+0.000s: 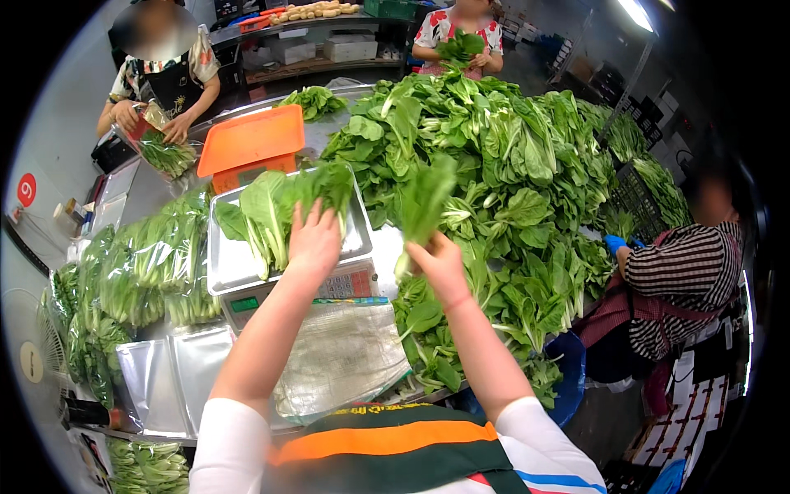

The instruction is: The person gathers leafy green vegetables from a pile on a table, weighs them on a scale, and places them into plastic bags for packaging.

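My left hand point(316, 238) rests over leafy greens point(265, 216) lying in the metal weighing tray point(215, 272) of a digital scale point(349, 281). Its thumb is hidden, so I cannot tell whether it grips them. Just right of the scale, my right hand point(439, 262) holds a blurred green bunch point(429, 197) upright by its pale stem end. Behind and beside that hand spreads a large heap of loose leafy greens point(524, 136). An orange-topped scale point(253, 142) stands beyond the tray.
Bagged greens point(166, 253) lie left of the scale, with clear plastic bags point(148, 376) below them. A woven sheet point(339, 352) covers the near edge. One co-worker point(166, 80) handles a bag; another point(460, 31) holds greens. A third point(679, 272) wears blue gloves beside a black crate point(639, 197).
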The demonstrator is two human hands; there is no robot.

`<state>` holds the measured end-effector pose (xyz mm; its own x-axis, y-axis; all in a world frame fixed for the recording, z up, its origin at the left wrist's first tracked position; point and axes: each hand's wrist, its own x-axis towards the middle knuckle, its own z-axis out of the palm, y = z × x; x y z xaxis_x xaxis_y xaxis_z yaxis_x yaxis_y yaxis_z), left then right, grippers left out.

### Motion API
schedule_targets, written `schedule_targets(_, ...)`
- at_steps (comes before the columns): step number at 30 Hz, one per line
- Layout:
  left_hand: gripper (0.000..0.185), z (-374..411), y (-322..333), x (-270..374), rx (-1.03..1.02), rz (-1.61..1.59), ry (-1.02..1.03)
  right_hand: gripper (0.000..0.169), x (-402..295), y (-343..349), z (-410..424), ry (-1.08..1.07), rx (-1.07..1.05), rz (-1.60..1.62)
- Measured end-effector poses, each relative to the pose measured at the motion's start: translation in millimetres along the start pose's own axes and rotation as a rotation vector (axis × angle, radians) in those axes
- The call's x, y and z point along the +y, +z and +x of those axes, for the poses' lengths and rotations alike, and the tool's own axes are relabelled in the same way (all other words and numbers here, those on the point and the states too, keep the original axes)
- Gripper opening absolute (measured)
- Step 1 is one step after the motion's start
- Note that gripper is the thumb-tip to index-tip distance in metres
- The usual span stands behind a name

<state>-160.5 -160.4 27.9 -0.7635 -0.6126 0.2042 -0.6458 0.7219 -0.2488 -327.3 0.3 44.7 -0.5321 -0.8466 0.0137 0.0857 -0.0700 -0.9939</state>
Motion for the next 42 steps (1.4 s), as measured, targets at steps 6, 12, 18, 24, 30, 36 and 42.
schedule_targets(6, 0.048, -20.0, -13.2, 1.3, 0.322, -0.451, -0.098, 0.055, 19.0, 63.6, 113.6, 0.029, -0.284, -0.924)
schedule_targets(12, 0.072, -79.3, 20.6, -114.8, 0.202, -1.932, -1.076, 0.079, -20.2, 85.8, 134.5, 0.392, -0.567, -0.898)
schedule_targets(18, 0.051, -24.0, 9.0, -114.0, -0.202, -2.188, -0.909, 0.086, -19.3, 142.0, 134.7, 0.402, -0.725, -0.996)
schedule_targets(24, 0.05, -22.1, -0.2, -76.4, 0.022, -2.214, -0.651, 0.065, -13.7, 129.3, 124.8, 0.278, -0.723, -0.662)
schedule_targets(30, 0.048, -134.1, -28.6, -52.8, -0.078, -1.528, -0.324, 0.054, -12.5, 111.9, 9.8, -0.247, -0.816, -0.447)
schedule_targets(36, 0.057, -231.0, -15.4, -16.8, -0.636, -1.269, -0.149, 0.046, 71.6, 80.4, -78.6, -0.374, -0.959, -0.757)
schedule_targets(42, 0.056, -260.7, 6.7, -3.4, -0.591, -0.963, -0.276, 0.039, 101.6, 83.9, -98.9, -0.106, -1.193, -0.562)
